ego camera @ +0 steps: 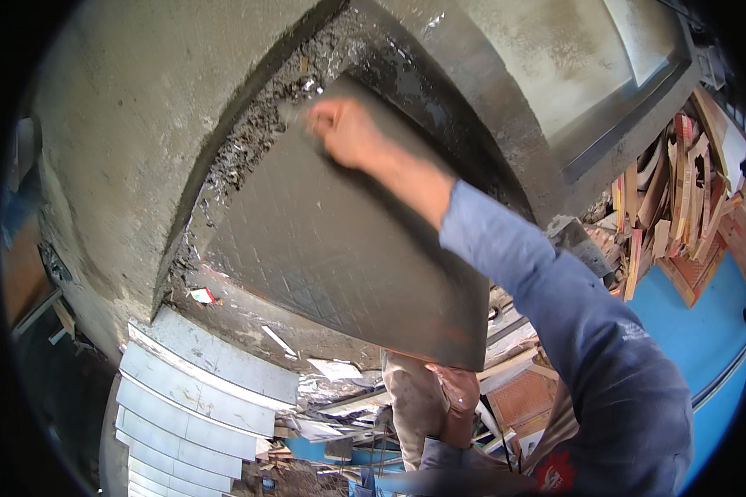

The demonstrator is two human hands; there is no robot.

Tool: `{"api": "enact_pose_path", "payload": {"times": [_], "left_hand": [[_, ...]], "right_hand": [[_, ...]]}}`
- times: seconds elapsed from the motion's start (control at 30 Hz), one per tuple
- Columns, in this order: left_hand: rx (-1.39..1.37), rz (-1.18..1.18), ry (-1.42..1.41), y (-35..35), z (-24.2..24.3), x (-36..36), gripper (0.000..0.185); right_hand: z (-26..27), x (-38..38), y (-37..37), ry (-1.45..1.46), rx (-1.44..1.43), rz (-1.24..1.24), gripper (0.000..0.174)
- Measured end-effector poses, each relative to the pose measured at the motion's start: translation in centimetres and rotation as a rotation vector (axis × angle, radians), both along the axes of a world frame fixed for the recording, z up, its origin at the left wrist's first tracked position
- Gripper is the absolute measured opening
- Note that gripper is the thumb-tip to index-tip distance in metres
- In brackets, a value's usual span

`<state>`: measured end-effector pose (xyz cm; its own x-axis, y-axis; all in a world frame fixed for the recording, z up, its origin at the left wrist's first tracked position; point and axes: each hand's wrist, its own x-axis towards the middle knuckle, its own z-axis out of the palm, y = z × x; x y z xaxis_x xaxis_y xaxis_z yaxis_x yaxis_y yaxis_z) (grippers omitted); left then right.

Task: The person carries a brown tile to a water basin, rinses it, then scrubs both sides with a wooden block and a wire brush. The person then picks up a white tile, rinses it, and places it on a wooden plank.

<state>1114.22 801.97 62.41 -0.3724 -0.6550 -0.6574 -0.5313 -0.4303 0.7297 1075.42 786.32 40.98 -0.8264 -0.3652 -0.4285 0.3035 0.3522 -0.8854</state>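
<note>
A large tile (348, 236) coated with smooth grey cement paste fills the middle of the view, its near corner overhanging the ledge. My left hand (463, 388) holds this near edge from below; part of the hand is hidden under the tile. Over the tile's far corner is my right hand (345, 130), blurred by motion with its fingers curled. A faint blur lies by the fingertips, and I cannot tell whether they hold anything. Rough wet mortar (248, 146) shows in the recess along the tile's left side. Dark wet cement (423, 93) lies beyond it.
A cement-coated wall (130, 124) rises at the left. Tiled steps (193, 397) descend at lower left. Broken wood pieces (677, 192) are piled at right beside a blue sheet (690, 329). A small torn packet (203, 295) lies on the ledge (267, 317).
</note>
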Motion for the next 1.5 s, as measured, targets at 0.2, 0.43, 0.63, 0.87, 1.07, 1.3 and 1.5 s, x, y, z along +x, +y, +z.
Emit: {"api": "enact_pose_path", "payload": {"times": [0.2,0.43,0.63,0.87,1.07,1.3,1.5], "left_hand": [[0.428,0.144,-0.035,-0.5,0.5,-1.3,0.073],[0.539,0.279,0.0,-1.8,-0.9,-1.2,0.077],[0.709,0.316,0.145,-2.5,-1.8,0.3,0.082],[0.572,0.301,0.033,-2.9,-1.1,-1.1,0.081],[0.593,0.301,0.021,-3.0,-1.2,-0.7,0.081],[0.328,0.019,-0.041,-2.6,-3.5,2.9,0.079],[0.224,-0.181,-0.078,-2.8,-2.8,2.2,0.075]], "right_hand": [[2.8,1.4,-0.4,0.193,0.055,-0.132,0.016],[7.2,3.5,-3.8,-0.038,-0.073,-0.058,0.016],[16.1,11.6,-3.5,0.153,-0.288,-0.104,0.009],[3.4,9.3,3.9,0.223,0.211,-0.154,0.009],[-4.3,12.9,16.1,-0.027,0.51,-0.278,0.009],[10.8,19.9,13.0,-0.244,0.229,-0.196,0.01],[6.4,13.8,5.6,0.01,0.127,-0.201,0.01]]}}
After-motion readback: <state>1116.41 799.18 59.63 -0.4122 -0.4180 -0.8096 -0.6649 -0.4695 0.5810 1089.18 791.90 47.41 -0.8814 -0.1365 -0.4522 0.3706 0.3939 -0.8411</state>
